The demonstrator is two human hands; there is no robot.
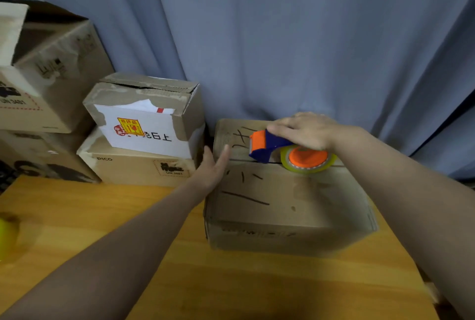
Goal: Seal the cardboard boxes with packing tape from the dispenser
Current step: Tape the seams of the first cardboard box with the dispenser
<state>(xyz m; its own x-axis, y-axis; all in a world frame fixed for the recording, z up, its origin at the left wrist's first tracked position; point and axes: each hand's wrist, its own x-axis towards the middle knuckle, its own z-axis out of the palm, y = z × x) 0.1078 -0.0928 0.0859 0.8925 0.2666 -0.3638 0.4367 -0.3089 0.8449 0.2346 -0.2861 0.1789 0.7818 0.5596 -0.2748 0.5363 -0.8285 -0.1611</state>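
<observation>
Right hand (305,130) grips blue-and-orange plastic tape dispenser (270,148) atop brown cardboard box (282,204). Left hand (213,168), flat, touches its side.

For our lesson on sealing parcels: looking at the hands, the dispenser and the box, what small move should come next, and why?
Probably draw the tape dispenser along the seam of the cardboard box. The right hand holds it on that seam, the left hand braces the box's left edge, and no laid tape is visible there.

Right hand (305,130) grips tape dispenser (285,151) on cardboard box (282,199).
</observation>
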